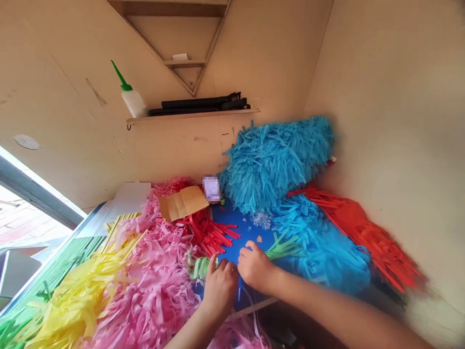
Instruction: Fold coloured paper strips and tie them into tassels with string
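Close together over the front of the blue tabletop point(234, 220), both of my hands are closed. My left hand point(221, 283) has its fingers curled in, with the index finger partly raised. Beside it are pale green paper loops point(199, 267). Bent into a loose fist, my right hand point(255, 264) has a green tissue-paper tassel point(285, 247) fanning out behind it to the right. The middle of the tassel is hidden by my hands. A thin pale strip point(254, 310) hangs below them.
Pink fringe point(156, 281) and yellow fringe point(78, 286) are heaped left; red strips point(207, 232) lie beyond my hands. Blue fringe point(279, 160), small clear pieces point(262, 220) and red fringe point(366, 228) are right. A glue bottle point(133, 103) stands on the wall shelf point(196, 117).
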A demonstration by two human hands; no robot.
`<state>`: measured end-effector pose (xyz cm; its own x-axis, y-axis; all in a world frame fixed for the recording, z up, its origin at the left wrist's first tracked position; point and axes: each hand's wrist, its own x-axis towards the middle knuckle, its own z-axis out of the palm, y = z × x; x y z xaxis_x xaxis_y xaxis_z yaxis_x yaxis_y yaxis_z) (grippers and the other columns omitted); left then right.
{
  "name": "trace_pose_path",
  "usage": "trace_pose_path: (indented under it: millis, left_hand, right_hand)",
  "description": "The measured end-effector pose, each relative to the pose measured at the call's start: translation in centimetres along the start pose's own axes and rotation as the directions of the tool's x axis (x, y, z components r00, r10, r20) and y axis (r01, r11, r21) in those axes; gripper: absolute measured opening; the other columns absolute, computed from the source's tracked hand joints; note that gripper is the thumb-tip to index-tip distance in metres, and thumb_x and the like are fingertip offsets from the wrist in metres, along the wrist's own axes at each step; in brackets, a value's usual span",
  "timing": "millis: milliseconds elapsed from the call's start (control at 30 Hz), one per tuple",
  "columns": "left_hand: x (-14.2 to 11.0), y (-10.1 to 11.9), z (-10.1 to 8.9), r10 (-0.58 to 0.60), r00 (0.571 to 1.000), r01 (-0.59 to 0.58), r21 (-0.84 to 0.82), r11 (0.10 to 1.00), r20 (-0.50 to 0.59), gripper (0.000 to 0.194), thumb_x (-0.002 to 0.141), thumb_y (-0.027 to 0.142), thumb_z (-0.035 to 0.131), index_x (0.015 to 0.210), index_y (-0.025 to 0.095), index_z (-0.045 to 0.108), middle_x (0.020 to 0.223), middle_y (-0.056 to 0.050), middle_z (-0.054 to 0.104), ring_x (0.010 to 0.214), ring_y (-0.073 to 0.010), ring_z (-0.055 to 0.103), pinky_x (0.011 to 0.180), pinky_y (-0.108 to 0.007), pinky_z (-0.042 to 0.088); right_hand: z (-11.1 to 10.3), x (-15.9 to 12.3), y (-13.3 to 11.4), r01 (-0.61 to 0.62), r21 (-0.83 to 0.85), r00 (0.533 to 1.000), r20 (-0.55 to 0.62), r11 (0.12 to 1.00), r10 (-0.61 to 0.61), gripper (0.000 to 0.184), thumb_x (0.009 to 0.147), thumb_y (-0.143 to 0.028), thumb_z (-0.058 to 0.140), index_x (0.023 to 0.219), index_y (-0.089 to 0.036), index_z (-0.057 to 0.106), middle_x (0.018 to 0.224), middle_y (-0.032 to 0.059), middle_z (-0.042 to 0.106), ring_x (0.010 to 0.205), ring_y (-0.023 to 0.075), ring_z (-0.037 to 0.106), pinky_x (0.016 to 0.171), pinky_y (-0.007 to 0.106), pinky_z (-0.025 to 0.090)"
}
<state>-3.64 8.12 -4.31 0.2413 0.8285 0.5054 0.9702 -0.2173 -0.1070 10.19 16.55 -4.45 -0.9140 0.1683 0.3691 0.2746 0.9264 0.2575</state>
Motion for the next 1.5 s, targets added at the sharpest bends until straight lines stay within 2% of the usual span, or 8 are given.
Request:
trace_pose_path:
  millis: [167, 233, 400, 600, 767, 933, 1233, 1500]
  left_hand:
    - [0.4, -1.3, -3.8, -0.026, 0.973, -0.007, -0.143, 0.99, -0.228, 0.019, 0.094, 0.012, 0.055, 0.09, 0.021, 0.07, 0.082, 0.004, 0.075, 0.076, -0.0129, 0.068, 0.113, -0.045, 0.026]
    - [1.0, -1.6, -6.3, -0.007, 0.94, -0.07, -0.216, 0.974, -0.34, 0.017, 0.096, 0.013, 0.055, 0.095, 0.021, 0.069, 0.085, 0.004, 0.077, 0.078, -0.0129, 0.07, 0.113, -0.046, 0.024]
    - [2.2, -1.3, -10.5, 0.036, 0.902, -0.147, -0.228, 0.962, -0.43, 0.016, 0.094, 0.01, 0.057, 0.096, 0.021, 0.068, 0.08, 0.003, 0.076, 0.076, -0.0137, 0.07, 0.109, -0.041, 0.029]
    - [0.6, -0.2, -9.6, -0.162, 0.902, -0.018, -0.408, 0.913, -0.401, 0.013, 0.09, 0.01, 0.062, 0.095, 0.021, 0.066, 0.082, 0.001, 0.075, 0.072, -0.0124, 0.07, 0.1, -0.033, 0.043]
    - [-1.4, 0.8, -8.8, -0.401, 0.887, 0.157, -0.668, 0.728, -0.229, 0.015, 0.088, 0.017, 0.066, 0.1, 0.025, 0.069, 0.09, -0.001, 0.075, 0.082, -0.0158, 0.073, 0.074, -0.023, 0.058]
    - [-1.6, 1.2, -9.1, -0.448, 0.886, 0.203, -0.769, 0.606, -0.119, 0.017, 0.086, 0.017, 0.068, 0.1, 0.025, 0.074, 0.091, -0.003, 0.076, 0.081, -0.0173, 0.073, 0.072, -0.023, 0.059]
    - [-1.6, 0.8, -9.0, -0.475, 0.879, 0.225, -0.845, 0.484, -0.039, 0.02, 0.086, 0.018, 0.069, 0.102, 0.027, 0.076, 0.09, -0.003, 0.077, 0.08, -0.017, 0.073, 0.073, -0.023, 0.059]
    - [-1.0, -1.2, -8.4, -0.414, 0.905, 0.213, -0.948, 0.237, 0.099, 0.006, 0.088, 0.027, 0.067, 0.085, 0.024, 0.071, 0.08, -0.003, 0.074, 0.076, -0.0174, 0.07, 0.069, -0.024, 0.057]
  right_hand:
    - [-5.3, 0.2, -0.3, -0.31, 0.368, 0.92, -0.117, 0.877, 0.374, 0.025, 0.096, -0.018, 0.05, 0.078, -0.017, 0.067, 0.079, 0.0047, 0.07, 0.08, 0.0188, 0.059, 0.088, 0.04, 0.037]
    - [-7.9, 0.5, 0.2, -0.38, 0.707, 0.856, 0.025, 0.596, 0.516, 0.028, 0.099, -0.029, 0.049, 0.084, -0.019, 0.072, 0.088, 0.0049, 0.073, 0.085, 0.0175, 0.062, 0.088, 0.036, 0.039]
    - [-10.6, 1.5, 1.6, -0.372, 0.898, 0.88, 0.422, -0.233, 0.22, 0.043, 0.084, -0.054, 0.065, 0.073, -0.014, 0.073, 0.076, 0.004, 0.071, 0.075, 0.0163, 0.062, 0.077, 0.029, 0.045]
    - [-9.8, 1.6, -0.6, -0.309, 0.765, 0.769, 0.551, -0.565, 0.325, 0.042, 0.061, -0.052, 0.085, 0.063, -0.014, 0.066, 0.052, -0.0046, 0.055, 0.049, 0.0062, 0.042, 0.05, 0.02, 0.029]
    - [-9.8, 1.2, -2.0, -0.284, 0.735, 0.743, 0.575, -0.616, 0.344, 0.043, 0.064, -0.051, 0.085, 0.066, -0.013, 0.065, 0.045, -0.0058, 0.052, 0.04, 0.0047, 0.043, 0.043, 0.019, 0.026]
    - [-9.5, 1.5, -2.8, -0.21, 0.716, 0.72, 0.574, -0.666, 0.39, 0.047, 0.058, -0.046, 0.09, 0.078, -0.015, 0.06, 0.059, -0.0041, 0.062, 0.044, 0.012, 0.061, 0.04, 0.018, 0.034]
    - [-8.5, 2.4, -2.8, -0.092, 0.773, 0.695, 0.501, -0.627, 0.515, 0.03, 0.061, -0.035, 0.091, 0.066, -0.015, 0.069, 0.062, -0.0027, 0.061, 0.054, 0.0075, 0.052, 0.052, 0.019, 0.037]
    - [-9.3, 4.0, -0.9, -0.044, 0.87, 0.841, 0.297, -0.491, 0.452, 0.015, 0.067, -0.028, 0.089, 0.068, -0.019, 0.076, 0.07, -0.0009, 0.061, 0.067, 0.0102, 0.054, 0.064, 0.023, 0.041]
